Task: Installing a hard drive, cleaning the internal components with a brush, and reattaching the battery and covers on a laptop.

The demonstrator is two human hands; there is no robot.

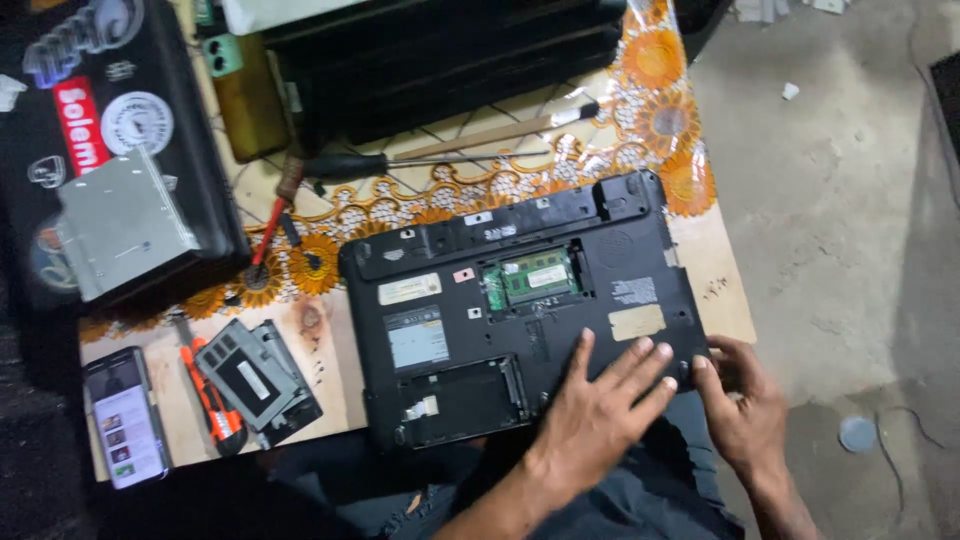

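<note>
A black laptop [520, 300] lies upside down on a small table, its memory bay and drive bay uncovered, a green memory module [537, 277] showing. My left hand [603, 400] lies flat on the near right part of the laptop's underside, fingers spread. My right hand [738, 395] is at the laptop's near right corner, fingers curled against the edge; whether it grips anything small I cannot tell.
A flower-patterned cloth [660, 110] covers the table. To the left lie a removed hard drive in its caddy [258, 380], an orange-handled tool [210, 400], a phone [125, 420], screwdrivers [420, 160] and a silver optical drive [125, 225] on a black stickered case. Concrete floor is at right.
</note>
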